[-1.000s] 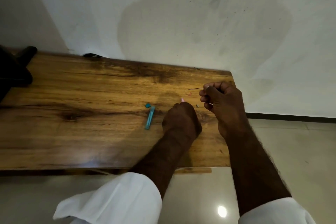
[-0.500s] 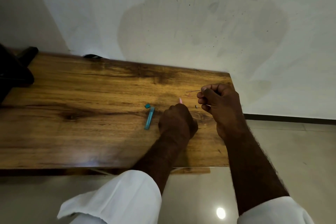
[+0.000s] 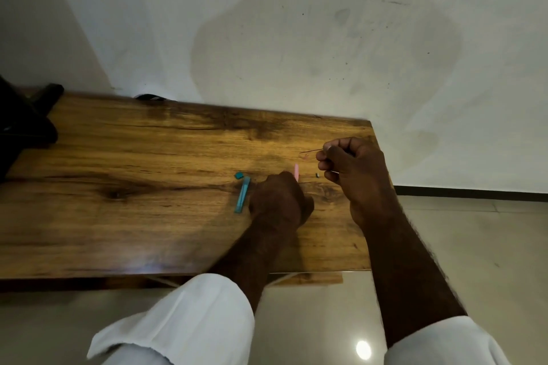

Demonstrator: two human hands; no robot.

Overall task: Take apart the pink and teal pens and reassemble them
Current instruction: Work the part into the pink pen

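Note:
My left hand [image 3: 278,201] is closed around a pink pen part [image 3: 296,171] whose end pokes out past the knuckles, resting on the wooden table [image 3: 148,175]. Just left of that hand lies a teal pen barrel [image 3: 242,194], and a small teal piece [image 3: 239,175] sits by its far end. My right hand [image 3: 353,169] hovers over the table's right end, pinching a thin dark refill [image 3: 308,151] that points left. A tiny dark part [image 3: 317,175] lies on the wood between the two hands.
A black object [image 3: 26,124] sits at the table's far left. The table's back edge runs along a white wall [image 3: 296,38]. Its right edge and near edge drop off to a glossy tiled floor [image 3: 474,246].
Both hands have drifted slightly left and toward me, keeping their grips. The teal parts on the table have not moved.

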